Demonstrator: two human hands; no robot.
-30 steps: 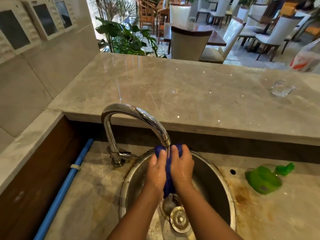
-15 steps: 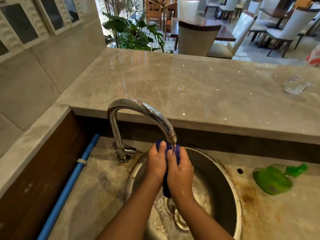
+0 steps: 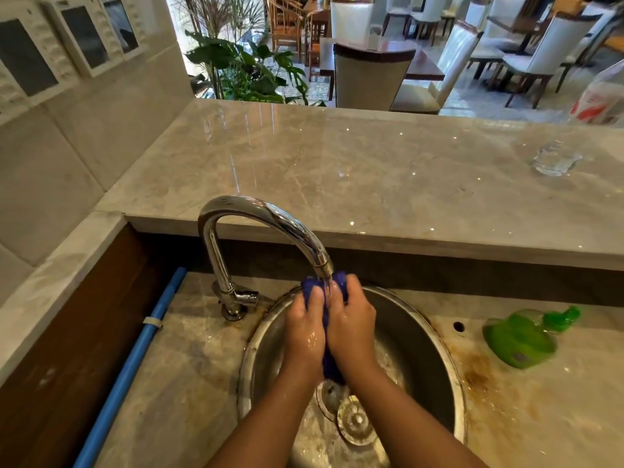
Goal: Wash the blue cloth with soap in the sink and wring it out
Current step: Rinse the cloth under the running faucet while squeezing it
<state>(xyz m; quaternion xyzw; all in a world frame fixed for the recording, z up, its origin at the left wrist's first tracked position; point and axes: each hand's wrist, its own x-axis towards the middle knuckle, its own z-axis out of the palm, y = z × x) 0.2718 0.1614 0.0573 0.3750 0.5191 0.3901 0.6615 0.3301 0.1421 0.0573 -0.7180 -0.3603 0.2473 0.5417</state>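
Looking down from the head camera, the person's two forearms meet over the round steel sink point(image 3: 417, 342), directly under the spout of the curved chrome faucet point(image 3: 266, 216). The left grip point(image 3: 305, 336) and the right grip point(image 3: 353, 329) press side by side. Their fingers curl round the blue cloth point(image 3: 330, 368), which is bunched into an upright roll between the palms. A tuft of cloth pokes out above the fingertips, right at the spout, and a darker end hangs below the wrists, above the drain. Both grips glisten with water. A thin stream appears to run from the spout onto the cloth, though the blur there makes it hard to be sure. A round metal strainer point(image 3: 354, 422) lies in the sink bottom just beside the drain opening.

The sink is set in a marble counter point(image 3: 189, 383) that is stained brown along the sink's right rim. On that side, well apart from the grips, a green soap bottle point(image 3: 518, 342) lies on its side with its cap pointing right. A blue pipe point(image 3: 131, 366) runs along the counter's left edge. Behind the faucet a raised marble ledge point(image 3: 371, 170) carries a clear drinking glass point(image 3: 555, 160) at far right, near a plastic bag point(image 3: 601, 96). Beyond the ledge stand leafy plants point(image 3: 246, 69) and dining chairs point(image 3: 368, 72).
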